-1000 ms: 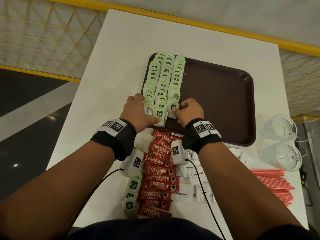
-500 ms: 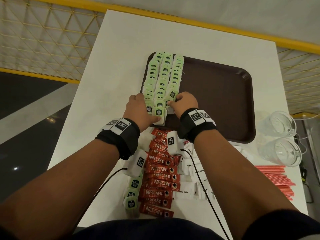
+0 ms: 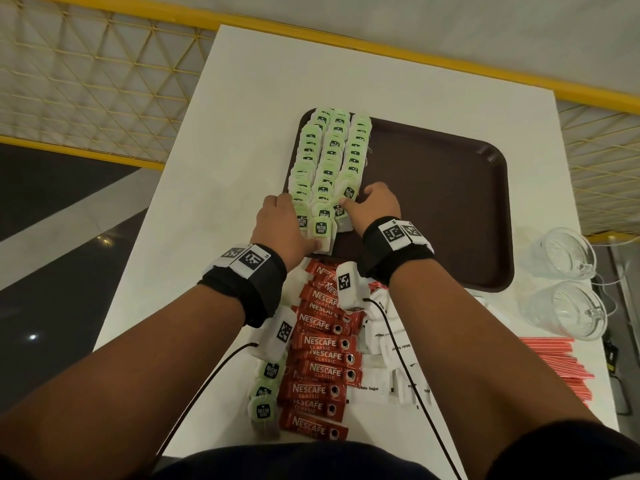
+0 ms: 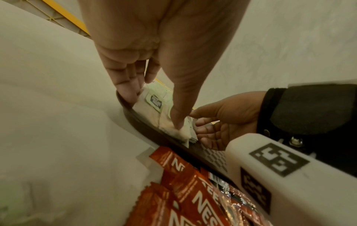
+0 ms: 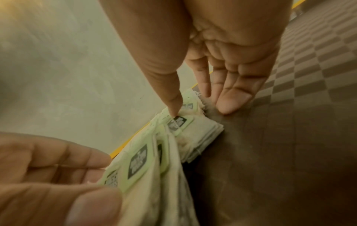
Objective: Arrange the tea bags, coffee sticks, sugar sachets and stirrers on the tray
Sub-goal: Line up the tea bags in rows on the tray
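Three rows of green-tagged tea bags [image 3: 329, 161] lie along the left part of the brown tray [image 3: 450, 202]. My left hand [image 3: 280, 223] rests against the left row's near end, fingers straight, thumb pressing the nearest bag [image 4: 152, 100] at the tray rim [image 4: 146, 128]. My right hand [image 3: 375, 206] stands against the right row; its thumb presses a tag [image 5: 177, 122] and its straight fingers [image 5: 230, 105] touch the tray floor [image 5: 289, 137]. Red coffee sticks [image 3: 325, 351], white sugar sachets [image 3: 391, 344], red stirrers [image 3: 554, 362] and a few loose tea bags [image 3: 265, 400] lie on the table near me.
Two clear glass mugs [image 3: 562, 252] stand on the white table [image 3: 242, 98] right of the tray. The tray's right two thirds is bare. Yellow mesh railing runs beyond the table's far and left edges. Wrist cables trail over the sachets.
Both hands have slid a little away from me along the tea bag rows. The right hand has pressed in closer against the right row.
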### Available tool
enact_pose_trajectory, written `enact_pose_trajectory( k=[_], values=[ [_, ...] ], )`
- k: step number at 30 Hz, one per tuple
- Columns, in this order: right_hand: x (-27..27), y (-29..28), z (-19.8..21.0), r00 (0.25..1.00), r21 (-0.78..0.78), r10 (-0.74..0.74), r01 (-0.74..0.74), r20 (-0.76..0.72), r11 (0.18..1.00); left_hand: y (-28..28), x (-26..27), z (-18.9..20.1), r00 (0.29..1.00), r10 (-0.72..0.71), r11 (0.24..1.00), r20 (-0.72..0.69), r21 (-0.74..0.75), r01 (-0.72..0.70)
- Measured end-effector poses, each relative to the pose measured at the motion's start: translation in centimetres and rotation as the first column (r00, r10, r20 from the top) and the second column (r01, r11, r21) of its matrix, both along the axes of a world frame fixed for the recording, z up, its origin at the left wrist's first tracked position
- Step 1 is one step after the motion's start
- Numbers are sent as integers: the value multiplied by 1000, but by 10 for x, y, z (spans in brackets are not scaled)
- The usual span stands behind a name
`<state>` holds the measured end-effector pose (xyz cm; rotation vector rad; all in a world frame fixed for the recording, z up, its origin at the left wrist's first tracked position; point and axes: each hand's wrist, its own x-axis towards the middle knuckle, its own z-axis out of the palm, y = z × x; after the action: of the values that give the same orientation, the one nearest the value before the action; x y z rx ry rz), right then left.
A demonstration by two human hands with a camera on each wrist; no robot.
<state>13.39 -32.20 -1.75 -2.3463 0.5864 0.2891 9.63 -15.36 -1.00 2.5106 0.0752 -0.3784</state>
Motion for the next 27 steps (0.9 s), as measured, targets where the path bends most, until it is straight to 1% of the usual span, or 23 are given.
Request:
enact_pose_trajectory(
  k=[2,4,6,8,11,12,14,15,18,21,27],
  values=[
    [4,-2,2,999,3,-34,34,16,999,0,0,-1,1000,-2,1000,2,-2,2],
    [11,-1,6,999,50,-52,52,2,997,-1,-1,0,1000,-4,1000,3,-1,4],
    [16,1,7,1000,76,-5,6,-11,997,-2,-1,0,1000,-6,1000,6,5,6],
    [17,0,9,999,46,46,-45,-24,998,-3,-2,0,1000,-8,1000,8,9,8],
    [9,-8,10,999,-9,53,-53,-1,999,-3,-1,0,1000,-9,1000,10,13,9],
    [6,-10,10,997,-38,76,-75,9,996,-3,-1,0,1000,-9,1000,10,16,9],
    [-1,-12,6,990,-66,137,-138,-33,988,-3,-1,0,1000,-6,1000,7,20,6],
    [-3,-12,3,988,-56,145,-148,-62,987,-4,-1,0,1000,-6,1000,7,21,6],
    [-6,-10,-3,986,-25,146,-148,-80,989,-4,-1,1,1000,-8,1000,3,23,8],
    [-9,-7,-2,982,-44,157,-163,-104,986,-5,-1,1,1000,-11,1000,6,22,11],
    [-10,-11,2,985,-37,116,-122,-124,992,-4,-1,2,1000,-6,1000,-3,8,6]
  ],
)
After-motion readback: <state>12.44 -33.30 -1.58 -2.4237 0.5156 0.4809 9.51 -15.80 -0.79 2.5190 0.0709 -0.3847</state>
